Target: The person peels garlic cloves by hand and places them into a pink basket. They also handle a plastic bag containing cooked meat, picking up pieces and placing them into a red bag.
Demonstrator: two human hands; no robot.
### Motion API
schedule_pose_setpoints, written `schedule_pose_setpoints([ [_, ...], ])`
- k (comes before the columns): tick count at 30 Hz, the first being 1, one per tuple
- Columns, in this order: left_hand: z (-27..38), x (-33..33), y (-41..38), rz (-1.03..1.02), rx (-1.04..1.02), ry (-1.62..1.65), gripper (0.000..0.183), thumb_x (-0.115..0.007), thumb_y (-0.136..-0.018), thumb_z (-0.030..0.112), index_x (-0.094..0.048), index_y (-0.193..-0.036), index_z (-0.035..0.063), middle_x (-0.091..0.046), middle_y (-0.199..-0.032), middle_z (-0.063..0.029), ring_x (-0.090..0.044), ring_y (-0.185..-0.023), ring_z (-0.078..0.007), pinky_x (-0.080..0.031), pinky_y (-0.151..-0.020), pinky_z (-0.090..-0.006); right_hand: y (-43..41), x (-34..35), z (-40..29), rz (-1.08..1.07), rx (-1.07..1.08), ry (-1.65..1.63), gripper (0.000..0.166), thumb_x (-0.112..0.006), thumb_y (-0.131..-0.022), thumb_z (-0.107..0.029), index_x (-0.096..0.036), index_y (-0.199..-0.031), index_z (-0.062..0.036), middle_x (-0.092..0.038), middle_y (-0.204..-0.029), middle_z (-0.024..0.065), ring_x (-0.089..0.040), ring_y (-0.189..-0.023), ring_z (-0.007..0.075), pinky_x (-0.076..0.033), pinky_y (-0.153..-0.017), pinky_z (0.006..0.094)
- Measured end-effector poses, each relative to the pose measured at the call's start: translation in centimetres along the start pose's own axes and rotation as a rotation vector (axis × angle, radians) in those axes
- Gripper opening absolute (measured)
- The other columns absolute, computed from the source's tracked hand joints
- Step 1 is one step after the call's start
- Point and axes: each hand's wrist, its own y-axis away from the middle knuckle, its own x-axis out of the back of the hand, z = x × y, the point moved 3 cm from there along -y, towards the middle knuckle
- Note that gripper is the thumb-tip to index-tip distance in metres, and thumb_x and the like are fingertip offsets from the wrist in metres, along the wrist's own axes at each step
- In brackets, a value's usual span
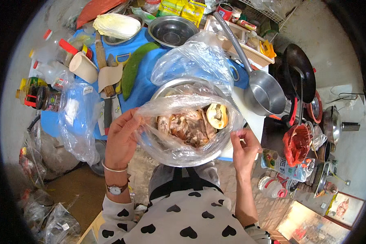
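Before me a clear plastic bag [158, 149] lies spread in a round metal basin [187, 80], its mouth pulled wide. Inside it sit brownish chunks that look like meat [190, 125] and a pale, cut round piece with a hollow middle [213, 113]. My left hand [123, 137] grips the bag's rim on the left between thumb and fingers. On the right, my right hand [243, 146] pinches the opposite rim with thumb and forefinger. Another clear plastic bag [195, 59] lies crumpled just behind the basin.
On the blue-covered table [146, 68] lie a long green gourd [137, 67], a knife with dark handle [108, 114] and a cabbage [117, 25]. A steel ladle pot [263, 91] overlaps a white board [256, 122] at right. A wok [306, 73] stands beyond. Bottles [53, 71] crowd the left.
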Motion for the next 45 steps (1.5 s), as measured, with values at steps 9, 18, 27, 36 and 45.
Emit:
schedule_pose_setpoints([
  [9,-0.1,-2.3,-0.3,-0.018,-0.084,-0.297,0.020,-0.052,-0.090,0.015,-0.059,-0.101,0.0003,-0.061,-0.092,-0.0008,-0.053,-0.086,-0.0068,-0.041,-0.079,-0.0214,1.4,-6.5,-8.4,-0.491,0.948,0.435,0.029,-0.063,-0.067,0.001,-0.061,-0.095,-0.0025,-0.055,-0.103,0.0149,-0.063,-0.078,0.0248,-0.053,-0.063,0.0312],
  [18,0.0,-0.9,0.5,0.027,-0.114,-0.298,0.019,-0.053,-0.090,0.015,-0.059,-0.098,-0.0002,-0.060,-0.089,0.0003,-0.052,-0.086,-0.0059,-0.040,-0.079,-0.0204,1.8,-7.1,-6.1,-0.752,0.860,0.922,0.027,-0.056,-0.069,-0.003,-0.058,-0.096,-0.0033,-0.052,-0.107,0.0181,-0.062,-0.065,0.0298,-0.051,-0.055,0.0374],
  [27,-0.2,-0.8,0.0,-0.032,-0.110,-0.276,0.020,-0.051,-0.090,0.015,-0.059,-0.100,-0.0004,-0.061,-0.092,-0.0021,-0.055,-0.083,-0.0071,-0.042,-0.075,-0.0212,-2.0,-11.2,-6.9,-0.506,0.767,0.726,0.016,-0.059,-0.074,-0.010,-0.063,-0.088,-0.0056,-0.061,-0.075,0.0153,-0.061,-0.063,0.0310,-0.049,-0.055,0.0411],
  [36,-0.4,-0.2,0.1,-0.047,-0.103,-0.245,0.021,-0.054,-0.090,0.019,-0.060,-0.098,0.0000,-0.060,-0.089,0.0005,-0.051,-0.083,-0.0049,-0.039,-0.076,-0.0198,-2.5,-14.1,-5.7,-0.569,0.791,0.934,0.012,-0.059,-0.069,-0.009,-0.063,-0.077,-0.0003,-0.062,-0.071,0.0177,-0.061,-0.064,0.0322,-0.049,-0.057,0.0407],
  [45,-0.4,-0.4,0.2,-0.050,-0.094,-0.203,0.020,-0.054,-0.090,0.018,-0.059,-0.098,0.0001,-0.060,-0.089,0.0004,-0.051,-0.082,-0.0046,-0.040,-0.075,-0.0197,-2.7,-13.8,-5.3,-0.614,0.700,0.901,0.015,-0.061,-0.070,-0.014,-0.063,-0.077,-0.0012,-0.063,-0.073,0.0174,-0.061,-0.066,0.0332,-0.049,-0.062,0.0419],
])
